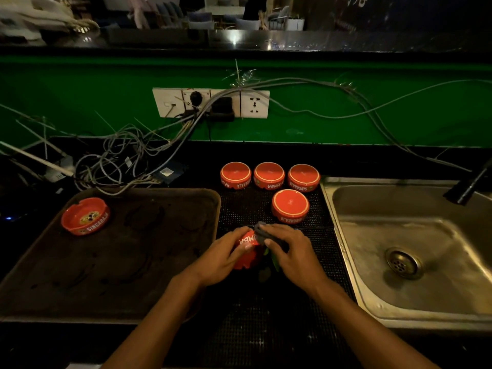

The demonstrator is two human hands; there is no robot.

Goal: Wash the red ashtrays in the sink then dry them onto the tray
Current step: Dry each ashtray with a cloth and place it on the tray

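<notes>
Tray (159, 198) holds one upright ashtray (85, 215); left grip (222, 258) clasps another (249, 251), right grip (290, 253) seemingly pinches cloth (262, 231).

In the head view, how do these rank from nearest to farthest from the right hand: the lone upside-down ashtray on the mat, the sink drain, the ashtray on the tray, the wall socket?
From the right hand, nearest first:
1. Lone upside-down ashtray, on the mat just beyond the hand.
2. Sink drain, to the right.
3. Ashtray on the tray, far left, upright.
4. Wall socket, up on the green wall.
</notes>
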